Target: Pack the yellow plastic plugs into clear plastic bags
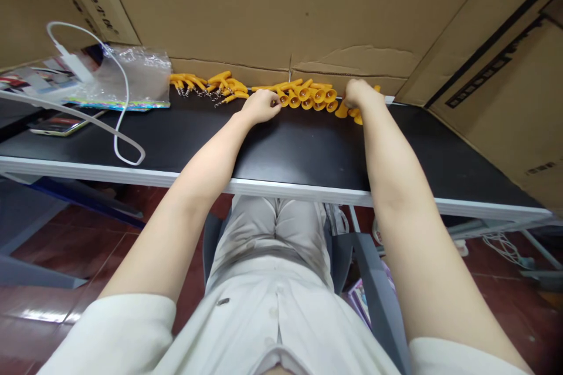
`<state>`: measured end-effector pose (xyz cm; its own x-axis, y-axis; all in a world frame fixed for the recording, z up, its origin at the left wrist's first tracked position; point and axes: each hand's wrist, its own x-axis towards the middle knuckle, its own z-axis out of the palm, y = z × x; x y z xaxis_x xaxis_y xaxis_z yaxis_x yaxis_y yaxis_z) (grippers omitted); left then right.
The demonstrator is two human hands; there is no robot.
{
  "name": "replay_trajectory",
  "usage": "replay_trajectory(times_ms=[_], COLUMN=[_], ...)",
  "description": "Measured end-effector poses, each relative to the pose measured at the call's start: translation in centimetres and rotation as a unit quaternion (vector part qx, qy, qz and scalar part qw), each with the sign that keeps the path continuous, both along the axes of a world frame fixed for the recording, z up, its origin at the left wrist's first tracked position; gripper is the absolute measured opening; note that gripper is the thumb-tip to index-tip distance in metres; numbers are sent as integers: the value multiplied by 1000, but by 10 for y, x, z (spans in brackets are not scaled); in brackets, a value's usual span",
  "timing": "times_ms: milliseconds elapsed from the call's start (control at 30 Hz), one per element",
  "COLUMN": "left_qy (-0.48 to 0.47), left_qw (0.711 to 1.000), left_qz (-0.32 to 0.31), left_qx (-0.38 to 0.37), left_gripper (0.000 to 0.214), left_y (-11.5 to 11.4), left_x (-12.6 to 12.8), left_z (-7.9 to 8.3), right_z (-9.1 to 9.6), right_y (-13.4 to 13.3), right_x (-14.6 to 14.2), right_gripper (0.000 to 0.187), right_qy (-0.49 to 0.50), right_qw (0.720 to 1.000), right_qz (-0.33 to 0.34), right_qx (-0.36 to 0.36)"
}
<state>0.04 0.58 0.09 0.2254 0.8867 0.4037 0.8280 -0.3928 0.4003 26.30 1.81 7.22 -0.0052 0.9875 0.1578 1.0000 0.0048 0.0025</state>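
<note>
My left hand [261, 106] is closed in a pinch at the left end of a stacked row of yellow flared plastic pieces [307, 95], their round open ends facing me. What sits between its fingertips is too small to make out. At the row's right end my right hand [359, 94] reaches down with curled fingers, partly hidden by the hand itself. A yellow flared piece [341, 110] lies right beside those fingers. Left of my left hand are several yellow-handled corkscrews [226, 85], their metal spirals pointing towards me.
Cardboard [264, 12] walls in the black table [303, 146] at the back and right. On the left lie a clear plastic bag [141, 73], a phone [65, 123] and a looped white cable [127, 91]. A metal edge [303, 189] runs along the front.
</note>
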Motion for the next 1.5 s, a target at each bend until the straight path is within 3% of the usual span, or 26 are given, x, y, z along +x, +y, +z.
replay_trajectory(times_ms=[100,167,333,433,733,900,1167,1267,1500], left_qy=[-23,-42,-93,-99,-56,-59,-124,-121,-149], left_qw=[998,991,952,936,947,951,939,945,959], left_qz=[62,129,288,326,290,292,314,296,215], left_qx=[7,-2,-39,-90,-123,-76,61,68,112], left_gripper=[29,37,62,77,75,54,33,33,22], left_y=[2,2,0,-5,-4,7,-6,-8,-1], left_x=[-7,-16,-45,-53,-54,-57,-47,-41,-31], left_z=[2,5,3,-1,-9,-12,17,27,20], right_z=[-4,-6,-6,-2,-9,-13,-18,-23,-27], right_y=[-6,-11,-27,-37,-32,-27,-24,-16,-10], right_x=[-3,-6,-8,-8,-16,-18,-18,-16,-14], right_gripper=[56,57,55,48,36,25,15,12,19], right_qy=[-10,-8,-3,-15,-18,2,106,125,130], right_qw=[999,999,1000,999,998,995,981,976,975], right_qz=[-31,-33,-21,2,64,101,164,179,180], right_qx=[-30,-12,-16,-31,-9,6,-19,-13,-20])
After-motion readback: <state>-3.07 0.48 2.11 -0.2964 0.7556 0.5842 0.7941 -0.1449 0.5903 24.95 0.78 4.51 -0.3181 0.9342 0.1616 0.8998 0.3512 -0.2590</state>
